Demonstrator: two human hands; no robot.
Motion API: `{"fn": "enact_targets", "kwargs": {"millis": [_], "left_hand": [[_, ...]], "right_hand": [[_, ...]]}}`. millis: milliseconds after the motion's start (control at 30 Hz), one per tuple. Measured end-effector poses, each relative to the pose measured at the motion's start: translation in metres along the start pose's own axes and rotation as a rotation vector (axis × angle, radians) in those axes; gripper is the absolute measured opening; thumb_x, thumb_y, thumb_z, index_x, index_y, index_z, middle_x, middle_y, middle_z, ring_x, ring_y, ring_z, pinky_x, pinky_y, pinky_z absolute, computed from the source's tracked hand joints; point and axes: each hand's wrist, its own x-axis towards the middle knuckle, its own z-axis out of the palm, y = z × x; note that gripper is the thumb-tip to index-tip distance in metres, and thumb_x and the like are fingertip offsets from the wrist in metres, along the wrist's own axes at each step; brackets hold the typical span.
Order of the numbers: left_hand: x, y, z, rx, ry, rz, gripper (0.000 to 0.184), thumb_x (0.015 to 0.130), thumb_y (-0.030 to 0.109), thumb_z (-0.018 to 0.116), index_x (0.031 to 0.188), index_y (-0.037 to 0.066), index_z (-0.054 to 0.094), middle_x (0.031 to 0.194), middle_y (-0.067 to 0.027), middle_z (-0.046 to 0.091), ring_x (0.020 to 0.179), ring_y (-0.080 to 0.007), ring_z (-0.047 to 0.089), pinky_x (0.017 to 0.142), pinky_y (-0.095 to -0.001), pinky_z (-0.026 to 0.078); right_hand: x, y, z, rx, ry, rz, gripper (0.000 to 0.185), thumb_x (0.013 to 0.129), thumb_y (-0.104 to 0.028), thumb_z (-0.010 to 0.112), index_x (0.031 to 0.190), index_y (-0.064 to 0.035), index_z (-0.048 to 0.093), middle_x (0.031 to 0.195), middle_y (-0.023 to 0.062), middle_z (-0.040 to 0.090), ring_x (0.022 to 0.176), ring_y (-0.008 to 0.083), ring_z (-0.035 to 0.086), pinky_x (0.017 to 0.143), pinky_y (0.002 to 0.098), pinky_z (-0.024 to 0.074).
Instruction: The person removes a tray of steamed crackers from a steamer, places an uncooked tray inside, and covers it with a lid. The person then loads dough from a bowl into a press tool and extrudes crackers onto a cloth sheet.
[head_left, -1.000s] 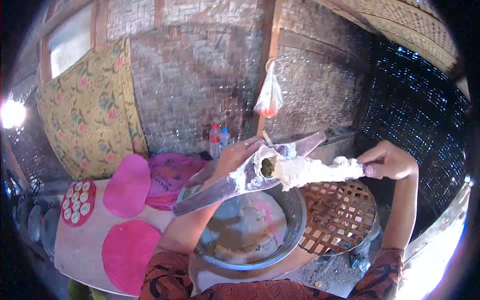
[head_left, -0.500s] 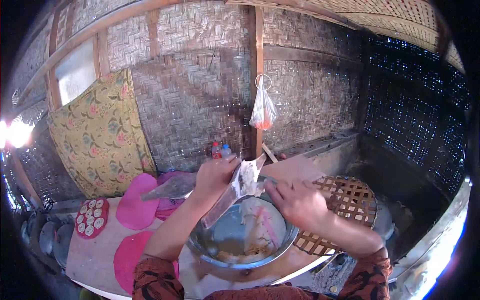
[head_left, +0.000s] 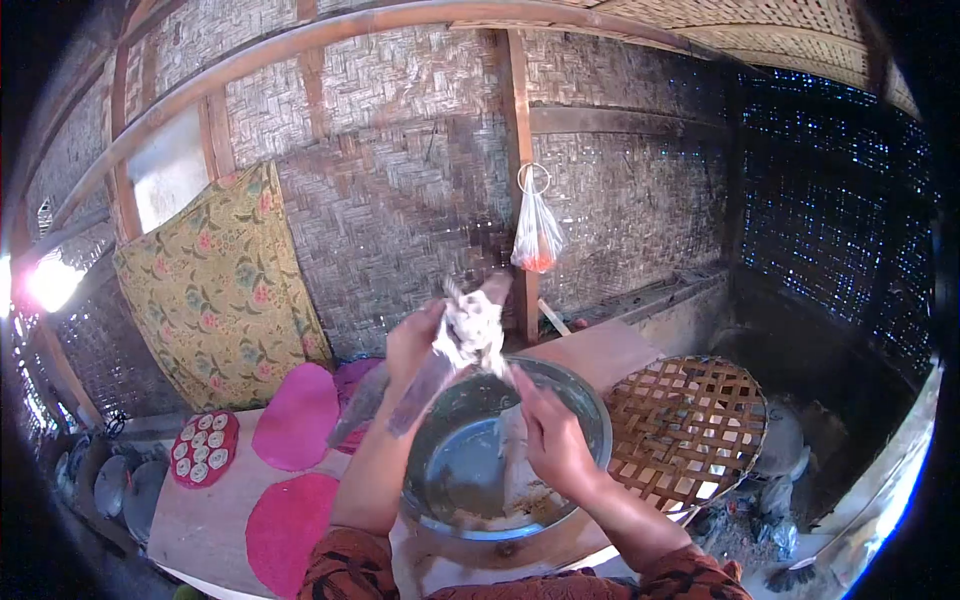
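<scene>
My left hand (head_left: 412, 345) is closed around a long wooden tool (head_left: 422, 392) with two arms, raised above the basin and tilted. A lump of sticky white dough (head_left: 472, 328) sits on its upper part. My right hand (head_left: 552, 445) is at the right of the dough with curled fingers, their tips blurred just below it; whether they hold anything is unclear. Below both hands stands a wide metal basin (head_left: 428, 515), with whitish dough (head_left: 520, 455) and brownish crumbs (head_left: 535, 498) inside.
A round pink mat (head_left: 292, 535) and another pink mat (head_left: 295, 425) lie at the left. Coiled white noodle rounds (head_left: 203, 447) rest on a red tray. An openwork bamboo tray (head_left: 690, 420) stands right of the basin. A plastic bag (head_left: 538, 235) hangs on the post.
The wooden tool and dough have moved slightly left and up in view. My right hand has shifted left and down, its fingers now pointing up at the dough. The view has tilted a little.
</scene>
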Motion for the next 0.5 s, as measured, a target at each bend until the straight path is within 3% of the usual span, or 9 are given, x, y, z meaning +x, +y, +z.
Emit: {"fn": "enact_targets", "kwargs": {"millis": [67,100,133,167,233,267,333,467,500], "left_hand": [[0.004,-0.027,-0.006,0.228,0.017,-0.051,0.038,0.068,0.038,0.07,0.094,0.012,0.061,0.083,-0.014,0.063,0.078,-0.0351,0.063,0.065,-0.0431,0.049],[0.004,-0.026,-0.013,0.375,-0.012,-0.054,0.038,0.069,0.04,0.069,0.095,0.012,0.061,0.084,-0.0137,0.064,0.078,-0.0354,0.063,0.065,-0.0435,0.049],[0.001,-0.035,-0.016,0.288,-0.062,-0.102,0.04,0.062,0.032,0.076,0.093,0.011,0.061,0.087,-0.0107,0.065,0.082,-0.0312,0.063,0.073,-0.0385,0.05],[-0.001,-0.077,0.009,-0.159,0.034,-0.167,0.04,0.062,0.032,0.077,0.092,0.011,0.061,0.086,-0.0105,0.064,0.081,-0.032,0.063,0.072,-0.0385,0.05],[-0.005,-0.074,0.021,-0.142,0.089,-0.071,0.032,0.071,0.032,0.069,0.095,0.013,0.058,0.085,-0.0099,0.063,0.077,-0.0322,0.063,0.066,-0.0406,0.051],[-0.003,-0.034,0.004,0.323,0.055,0.103,0.027,0.079,0.032,0.06,0.099,0.014,0.056,0.086,-0.0096,0.063,0.075,-0.0317,0.064,0.062,-0.0427,0.051],[0.002,-0.06,0.017,0.365,0.029,0.105,0.02,0.085,0.026,0.055,0.102,0.015,0.056,0.089,-0.0081,0.064,0.074,-0.031,0.064,0.06,-0.043,0.051],[0.007,-0.05,0.001,0.503,-0.059,0.034,0.023,0.082,0.023,0.055,0.104,0.016,0.057,0.092,-0.0096,0.064,0.073,-0.0292,0.065,0.059,-0.042,0.052],[0.006,-0.051,-0.007,0.559,0.01,0.063,0.022,0.082,0.024,0.055,0.102,0.014,0.058,0.094,-0.0104,0.064,0.075,-0.0288,0.065,0.06,-0.0411,0.052]], "right_hand": [[-0.008,0.011,-0.007,0.053,-0.11,0.022,0.052,0.083,0.012,0.046,0.132,-0.0056,0.047,0.088,0.0167,0.061,0.078,0.0273,0.06,0.073,0.0342,0.049],[-0.01,0.02,-0.018,0.165,-0.153,0.04,0.047,0.085,0.009,0.047,0.13,-0.0045,0.049,0.088,0.019,0.061,0.075,0.0312,0.06,0.071,0.0352,0.049],[-0.008,0.025,-0.024,0.273,-0.193,0.054,0.042,0.086,0.006,0.048,0.127,-0.0034,0.051,0.089,0.0214,0.062,0.072,0.0351,0.06,0.069,0.0361,0.049],[0.002,0.02,-0.03,0.297,-0.109,0.122,0.038,0.086,0.003,0.05,0.123,-0.002,0.054,0.096,0.0267,0.061,0.078,0.0419,0.061,0.071,0.0392,0.0493],[0.009,0.033,-0.016,0.211,-0.069,0.087,0.038,0.086,0.002,0.051,0.123,-0.0018,0.053,0.097,0.0263,0.061,0.081,0.041,0.062,0.073,0.0383,0.0496],[0.012,0.034,-0.009,0.124,-0.033,0.036,0.038,0.085,0.002,0.052,0.124,-0.0016,0.053,0.099,0.0259,0.062,0.083,0.0401,0.063,0.074,0.0375,0.0499],[0.006,0.021,-0.003,0.089,-0.002,-0.028,0.04,0.085,0.001,0.053,0.125,-0.0019,0.052,0.101,0.0253,0.062,0.09,0.0396,0.063,0.077,0.0377,0.0496],[-0.001,0.019,-0.013,0.175,-0.05,-0.094,0.036,0.09,-0.006,0.052,0.126,-0.0055,0.052,0.098,0.0251,0.063,0.089,0.0374,0.064,0.073,0.0369,0.0492],[0.011,0.011,-0.04,0.329,-0.341,0.287,0.035,0.092,-0.01,0.051,0.127,-0.008,0.053,0.098,0.0243,0.063,0.088,0.0357,0.064,0.071,0.0352,0.0492]]}}
